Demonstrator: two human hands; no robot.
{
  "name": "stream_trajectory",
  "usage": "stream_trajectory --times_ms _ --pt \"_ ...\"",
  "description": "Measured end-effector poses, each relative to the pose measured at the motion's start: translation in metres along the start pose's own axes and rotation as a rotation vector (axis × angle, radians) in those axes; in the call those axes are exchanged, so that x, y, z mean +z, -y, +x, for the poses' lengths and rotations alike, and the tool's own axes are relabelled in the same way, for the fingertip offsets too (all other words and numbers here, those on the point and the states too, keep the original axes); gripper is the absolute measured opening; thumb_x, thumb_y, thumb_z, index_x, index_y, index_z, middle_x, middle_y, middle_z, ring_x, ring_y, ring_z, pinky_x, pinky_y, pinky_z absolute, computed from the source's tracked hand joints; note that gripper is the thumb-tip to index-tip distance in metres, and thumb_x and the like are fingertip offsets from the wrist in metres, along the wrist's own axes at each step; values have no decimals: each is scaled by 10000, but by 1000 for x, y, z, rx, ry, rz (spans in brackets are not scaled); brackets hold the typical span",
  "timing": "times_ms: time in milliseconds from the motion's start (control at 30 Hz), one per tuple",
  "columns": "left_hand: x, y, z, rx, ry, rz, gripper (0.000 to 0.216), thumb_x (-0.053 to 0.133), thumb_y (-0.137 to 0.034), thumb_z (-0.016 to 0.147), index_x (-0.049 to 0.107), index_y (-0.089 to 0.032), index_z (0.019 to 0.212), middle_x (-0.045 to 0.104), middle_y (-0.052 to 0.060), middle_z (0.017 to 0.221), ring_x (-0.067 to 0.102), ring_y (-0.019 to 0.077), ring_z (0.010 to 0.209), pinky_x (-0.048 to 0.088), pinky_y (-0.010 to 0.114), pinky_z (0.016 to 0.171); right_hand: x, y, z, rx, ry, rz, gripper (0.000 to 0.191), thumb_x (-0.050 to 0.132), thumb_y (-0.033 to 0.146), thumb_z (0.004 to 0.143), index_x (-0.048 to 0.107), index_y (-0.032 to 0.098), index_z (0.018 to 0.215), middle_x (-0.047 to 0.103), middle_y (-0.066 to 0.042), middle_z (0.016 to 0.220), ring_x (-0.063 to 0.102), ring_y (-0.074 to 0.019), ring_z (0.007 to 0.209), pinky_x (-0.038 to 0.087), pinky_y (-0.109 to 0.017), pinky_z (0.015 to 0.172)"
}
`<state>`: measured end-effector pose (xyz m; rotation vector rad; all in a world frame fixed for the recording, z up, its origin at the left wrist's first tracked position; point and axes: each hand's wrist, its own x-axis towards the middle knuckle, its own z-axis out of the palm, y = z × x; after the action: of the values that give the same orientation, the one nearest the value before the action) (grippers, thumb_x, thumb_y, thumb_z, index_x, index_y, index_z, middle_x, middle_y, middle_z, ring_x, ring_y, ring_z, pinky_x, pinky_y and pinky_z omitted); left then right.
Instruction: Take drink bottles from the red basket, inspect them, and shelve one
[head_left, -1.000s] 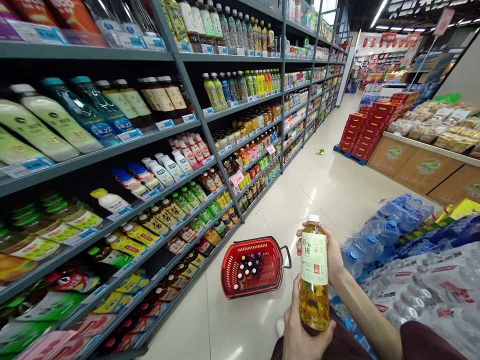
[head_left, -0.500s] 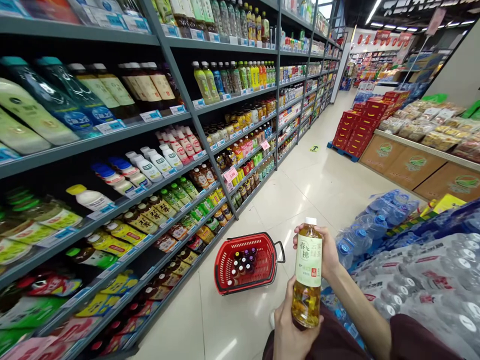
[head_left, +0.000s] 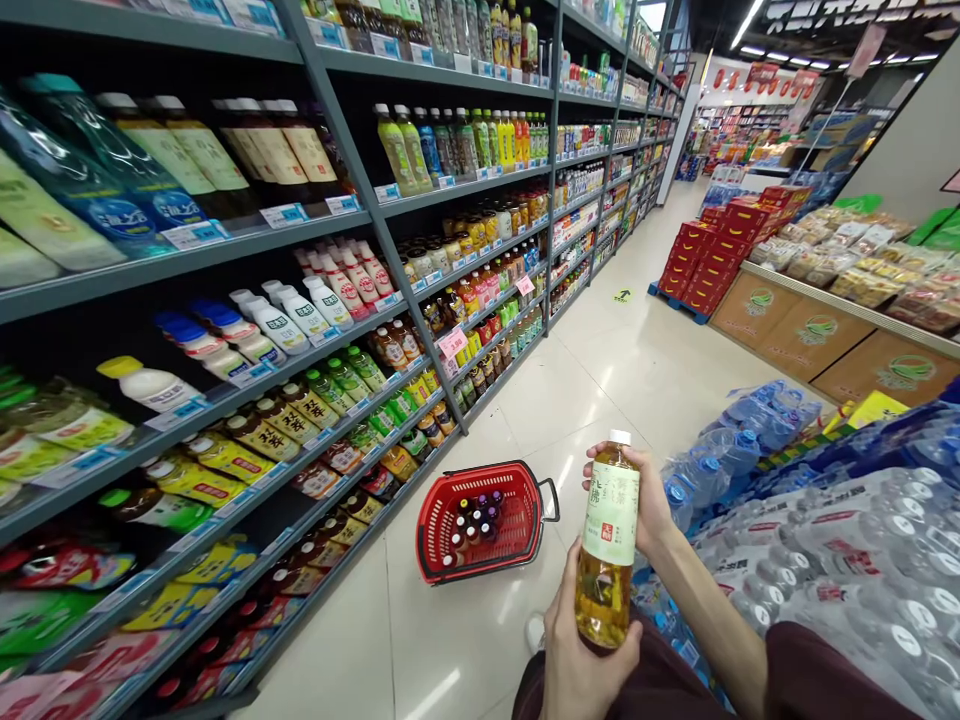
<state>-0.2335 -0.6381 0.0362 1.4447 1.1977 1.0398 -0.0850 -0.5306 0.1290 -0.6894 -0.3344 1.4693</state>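
Observation:
A clear tea bottle (head_left: 609, 540) with a white cap, a pale green label and amber liquid is held nearly upright in front of me. My left hand (head_left: 581, 645) grips its lower part, with the thumb along the side and fingers under the base. Around the upper part, just below the cap, my right hand (head_left: 646, 500) is closed from behind; some of its fingers are hidden by the bottle. On the floor beyond, to the left, stands a red shopping basket (head_left: 426, 530) holding several dark bottles (head_left: 474, 520) with white, purple and yellow caps.
Tall grey shelves (head_left: 360, 215) packed with drinks run along the left. At the right are plastic-wrapped water bottles (head_left: 832, 570), a counter (head_left: 814, 335) of bagged goods and stacked red boxes (head_left: 705, 255). A tiled aisle (head_left: 577, 370) leads away between them.
The bottle has turned in my hands, so its label faces slightly differently, with the red mark nearer the middle. The view has shifted a little; both hands keep their hold.

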Motion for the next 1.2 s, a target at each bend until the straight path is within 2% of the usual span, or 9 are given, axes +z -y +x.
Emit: stream_trajectory --times_ms 33,100,167,233,333,467,600,1000,1200 --pt "0 -1 -1 -37 51 -89 980 818 -309 677 422 -226 1569 622 160 1453 646 374 1287 549 484 1103 0 -1 0 12 11 14 275 784 395 761 770 157 898 748 -39 931 701 -172 745 621 -281 681" --pt "-1 -6 -4 -142 190 -370 1040 841 -473 695 348 -232 1578 677 189 1341 776 339 938 663 440 789 0 -3 1 33 38 56 280 795 404 758 769 160 892 742 -31 906 681 -159 701 615 -276 641" --pt "-1 -10 -5 -243 343 -686 1054 815 -673 699 330 -242 1529 708 189 1224 743 242 600 605 344 516 -1 -6 1 51 68 116 285 798 409 755 767 162 895 734 -20 885 654 -146 663 606 -272 603" --pt "0 -10 -5 -292 433 -925 957 775 -767 706 424 -245 1427 707 165 1184 706 183 512 554 273 453 -2 -7 1 66 95 179 284 801 406 753 766 168 905 730 -12 879 638 -139 651 607 -276 596" --pt "3 -3 -5 -237 511 -1192 716 620 -779 858 625 -207 1289 720 136 1119 662 105 485 490 177 408 -7 -8 0 62 139 233 290 819 411 747 764 181 913 734 -5 889 643 -141 670 624 -293 623" --pt "6 9 -4 -188 600 -1434 709 457 -723 986 763 -105 1149 719 137 1009 521 20 424 397 114 354 -10 -7 1 33 195 251 274 843 417 740 759 194 875 743 3 894 657 -146 681 633 -310 635" --pt "5 9 -4 -224 641 -1472 703 494 -695 986 772 -72 1154 702 143 1042 490 7 446 403 113 373 -11 -6 3 42 210 275 273 857 398 719 759 198 878 749 18 892 662 -144 674 638 -326 638" --pt "13 2 -2 -172 554 -1342 476 655 -555 960 680 -228 1304 684 111 1168 618 50 543 458 127 431 -19 -2 11 81 171 255 305 820 414 699 787 212 925 799 -8 993 693 -158 722 624 -298 650" --pt "12 -1 0 -189 468 -1115 654 782 -550 841 572 -236 1376 687 124 1190 662 95 556 476 167 451 -16 -1 12 89 144 227 344 814 423 691 811 205 958 809 -33 1014 716 -172 731 622 -296 642"
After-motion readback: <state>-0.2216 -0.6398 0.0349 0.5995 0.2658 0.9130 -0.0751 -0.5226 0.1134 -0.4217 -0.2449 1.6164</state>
